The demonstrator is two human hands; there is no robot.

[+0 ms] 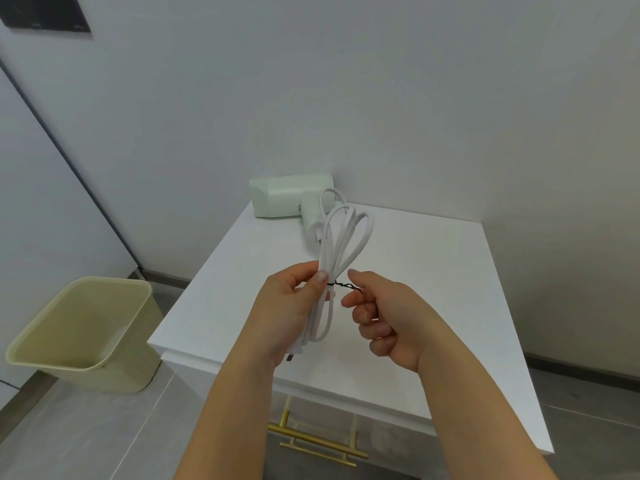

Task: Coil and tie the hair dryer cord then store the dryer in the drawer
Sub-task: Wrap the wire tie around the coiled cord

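A pale green hair dryer (pixel 289 197) lies at the back of the white cabinet top (pixel 415 271), against the wall. Its white cord (pixel 341 237) is gathered into long loops above the cabinet. My left hand (pixel 294 306) grips the bundle at its middle, and the plug (pixel 294 353) sticks out below the palm. A thin black twist tie (pixel 344 285) wraps the bundle, its twisted end pointing right. My right hand (pixel 381 317) pinches that end between thumb and forefinger.
A beige waste bin (pixel 83 334) stands on the grey floor left of the cabinet. Gold bar handles (pixel 318 445) show on the drawer fronts below the top's front edge. White walls close the back and the right side.
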